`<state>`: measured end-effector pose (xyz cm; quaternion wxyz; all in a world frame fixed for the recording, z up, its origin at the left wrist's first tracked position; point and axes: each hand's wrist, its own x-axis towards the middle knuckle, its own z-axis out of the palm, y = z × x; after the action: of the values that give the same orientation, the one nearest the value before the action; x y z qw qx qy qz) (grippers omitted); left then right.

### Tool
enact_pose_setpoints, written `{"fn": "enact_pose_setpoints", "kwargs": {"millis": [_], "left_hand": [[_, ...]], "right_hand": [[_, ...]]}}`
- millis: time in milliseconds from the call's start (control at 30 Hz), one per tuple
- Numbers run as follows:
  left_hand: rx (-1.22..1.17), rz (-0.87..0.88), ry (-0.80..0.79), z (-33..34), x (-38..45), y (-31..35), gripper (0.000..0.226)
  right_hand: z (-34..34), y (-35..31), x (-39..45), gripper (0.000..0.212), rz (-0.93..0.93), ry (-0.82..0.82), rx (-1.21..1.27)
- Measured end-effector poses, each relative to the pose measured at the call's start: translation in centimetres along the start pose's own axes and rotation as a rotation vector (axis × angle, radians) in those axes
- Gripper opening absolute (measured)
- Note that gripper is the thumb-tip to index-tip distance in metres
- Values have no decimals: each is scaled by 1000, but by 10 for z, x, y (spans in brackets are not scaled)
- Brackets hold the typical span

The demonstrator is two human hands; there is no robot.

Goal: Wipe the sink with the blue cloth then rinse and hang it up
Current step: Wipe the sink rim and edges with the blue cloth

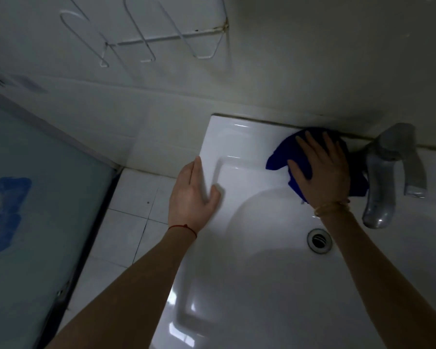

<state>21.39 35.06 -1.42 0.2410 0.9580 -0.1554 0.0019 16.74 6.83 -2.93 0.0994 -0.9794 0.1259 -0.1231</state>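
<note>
The white sink [239, 147] fills the lower right, its drain [319, 241] in the bowl. A dark blue cloth [280, 158] lies bunched on the sink's back ledge, just left of the chrome tap [385, 172]. My right hand [322, 170] presses flat on the cloth with straight, spread fingers. My left hand [193, 195] rests flat on the sink's left rim, fingers straight over the edge and thumb on the ledge. Part of the cloth is hidden under my right hand.
A white wire rack [146, 39] hangs on the tiled wall above and left of the sink. A pale glass panel [35, 185] with blue markings stands at the left. White floor tiles [136, 212] show between the panel and the sink.
</note>
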Motion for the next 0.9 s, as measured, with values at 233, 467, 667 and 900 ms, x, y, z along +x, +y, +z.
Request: {"fn": "enact_pose_setpoints", "kwargs": {"millis": [233,467,667,900], "left_hand": [[2,11,3,1,-1,-1,71],[-48,19,-16,2,-3,-4,68],[-214,40,-70,-1,-6,-8,62],[-137,407,-209,-18,6,-43,57]], "right_hand": [[12,-67,32,58,-53,-127,7],[15,-83,28,47,-338,-206,140],[30,-113,-42,42,-236,-173,348],[40,-137,-55,45,-44,-232,364]]}}
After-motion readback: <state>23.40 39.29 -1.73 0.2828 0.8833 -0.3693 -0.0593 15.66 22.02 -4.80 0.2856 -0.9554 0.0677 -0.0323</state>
